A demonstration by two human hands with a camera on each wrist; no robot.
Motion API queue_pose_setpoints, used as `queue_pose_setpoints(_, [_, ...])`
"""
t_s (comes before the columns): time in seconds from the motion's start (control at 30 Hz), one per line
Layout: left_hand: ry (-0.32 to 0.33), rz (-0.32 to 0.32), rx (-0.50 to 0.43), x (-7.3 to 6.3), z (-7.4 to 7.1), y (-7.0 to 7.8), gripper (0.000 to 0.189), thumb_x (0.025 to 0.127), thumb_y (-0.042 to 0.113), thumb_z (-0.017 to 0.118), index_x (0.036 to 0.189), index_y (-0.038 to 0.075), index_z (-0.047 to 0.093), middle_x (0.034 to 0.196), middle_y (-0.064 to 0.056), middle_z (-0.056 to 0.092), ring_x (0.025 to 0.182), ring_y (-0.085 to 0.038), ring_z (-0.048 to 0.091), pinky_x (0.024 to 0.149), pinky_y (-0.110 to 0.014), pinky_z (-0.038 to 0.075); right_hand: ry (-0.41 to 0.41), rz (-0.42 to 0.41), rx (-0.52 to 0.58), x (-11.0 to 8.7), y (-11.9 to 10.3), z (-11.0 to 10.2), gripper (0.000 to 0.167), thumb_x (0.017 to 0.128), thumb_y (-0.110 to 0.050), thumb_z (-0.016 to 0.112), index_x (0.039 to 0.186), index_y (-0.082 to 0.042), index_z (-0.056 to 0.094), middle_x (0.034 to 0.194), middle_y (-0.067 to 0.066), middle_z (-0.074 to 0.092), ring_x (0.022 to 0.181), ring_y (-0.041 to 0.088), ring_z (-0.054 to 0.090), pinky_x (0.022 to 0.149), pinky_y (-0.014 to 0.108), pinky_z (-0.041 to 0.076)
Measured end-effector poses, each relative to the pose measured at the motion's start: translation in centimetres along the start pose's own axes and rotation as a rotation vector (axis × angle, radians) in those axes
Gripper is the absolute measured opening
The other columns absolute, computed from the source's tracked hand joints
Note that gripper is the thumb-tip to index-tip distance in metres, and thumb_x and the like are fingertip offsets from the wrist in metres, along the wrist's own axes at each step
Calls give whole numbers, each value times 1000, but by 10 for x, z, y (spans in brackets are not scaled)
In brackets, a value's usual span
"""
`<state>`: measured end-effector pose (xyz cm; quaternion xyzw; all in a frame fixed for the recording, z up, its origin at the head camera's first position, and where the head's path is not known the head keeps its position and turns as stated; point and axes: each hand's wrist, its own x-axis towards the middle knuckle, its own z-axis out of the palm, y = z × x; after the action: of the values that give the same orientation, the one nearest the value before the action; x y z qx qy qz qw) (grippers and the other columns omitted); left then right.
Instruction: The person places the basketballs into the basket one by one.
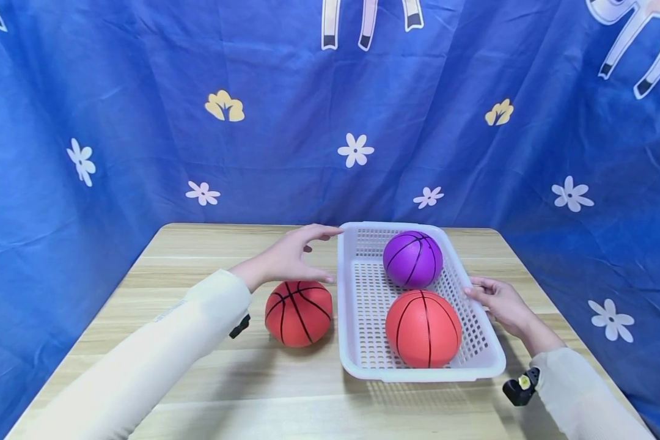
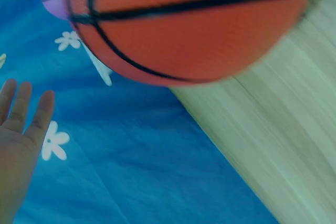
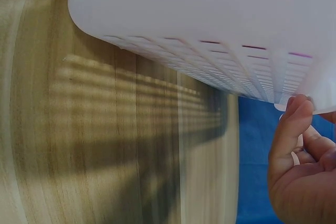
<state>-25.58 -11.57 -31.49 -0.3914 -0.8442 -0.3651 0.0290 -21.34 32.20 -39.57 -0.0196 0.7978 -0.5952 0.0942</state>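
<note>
A white plastic basket [image 1: 355,318] with slotted sides holds a purple toy basketball [image 1: 412,260] at its far end and an orange-red one [image 1: 423,330] at its near end. Another orange-red basketball [image 1: 299,315] lies on the table just left of the basket. My left hand [image 1: 288,256] reaches over the far side of that ball, fingers stretched toward the basket's left rim and thumb apart from them. At the basket's right rim, my right hand [image 1: 503,302] pinches the edge between thumb and curled fingers. The right wrist view shows this hand [image 3: 304,166] against the basket wall [image 3: 210,19].
The wooden table [image 1: 198,379] carries all of this. A blue curtain [image 1: 286,159] with flower and animal prints hangs behind it and along both sides. Dark wrist cameras [image 1: 519,388] sit on both sleeves.
</note>
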Motion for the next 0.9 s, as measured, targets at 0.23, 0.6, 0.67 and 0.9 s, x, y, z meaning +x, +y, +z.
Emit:
queue_pose_setpoints(0.23, [11,-46,-13,-23,-9,-19,82,70,25,85,141,13,46,138,-5,48,123,-24,45,89,-48,47,2,-2,4,0,0,0,59,97,-18,58,140,13,32,121,30,54,94,24,65,77,40,55])
queue_pose_setpoints(0.6, [13,-107,-22,-61,-10,-45,86,68,31,87,141,12,46,139,-4,48,123,-25,46,88,-48,47,9,2,3,-1,0,1,59,97,-18,58,140,12,33,121,30,54,92,21,66,77,39,55])
queue_pose_setpoints(0.67, [5,-118,-26,-68,-8,-48,87,68,34,86,141,12,46,139,-5,48,123,-26,46,88,-47,48,10,4,3,-1,-1,1,59,97,-19,58,140,12,33,121,29,54,92,21,66,77,40,55])
queue_pose_setpoints(0.9, [-39,-139,-93,-85,5,-58,88,68,35,86,142,11,44,140,-9,45,123,-38,43,85,-56,46,14,11,2,0,-2,1,60,96,-19,58,140,12,33,121,28,55,90,19,66,77,39,55])
